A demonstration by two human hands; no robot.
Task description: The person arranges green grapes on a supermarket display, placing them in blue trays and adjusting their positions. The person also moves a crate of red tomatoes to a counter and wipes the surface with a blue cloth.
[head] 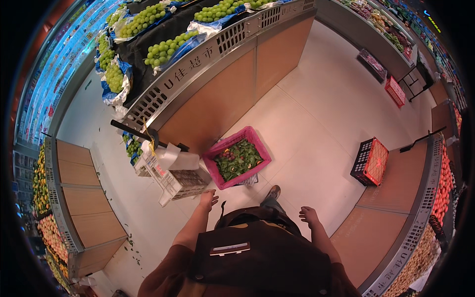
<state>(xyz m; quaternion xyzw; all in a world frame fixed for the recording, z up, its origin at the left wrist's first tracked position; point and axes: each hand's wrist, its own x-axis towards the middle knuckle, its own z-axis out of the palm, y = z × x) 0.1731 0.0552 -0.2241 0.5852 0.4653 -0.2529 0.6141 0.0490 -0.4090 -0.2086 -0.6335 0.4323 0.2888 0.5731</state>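
Note:
My left hand (208, 200) is held low in front of me, fingers apart and nothing in it, near the lower edge of a pale plastic crate (187, 182). My right hand (308, 216) hangs over the floor on the other side, fingers loosely curled, with nothing seen in it. Ahead of my feet stands a pink plastic basket (264, 149) holding loose green leaves (237, 163) and a few reddish round pieces. A roll of clear plastic bags (183, 160) hangs at the corner of the grape stand, above the pale crate.
Green grape bunches (163, 52) lie on the display stand (222, 89) ahead. A red and black crate (371, 161) is by the stand at right, with a red basket (395, 92) farther off. Scattered leaves (130, 241) lie on the floor by the left stand (89, 211).

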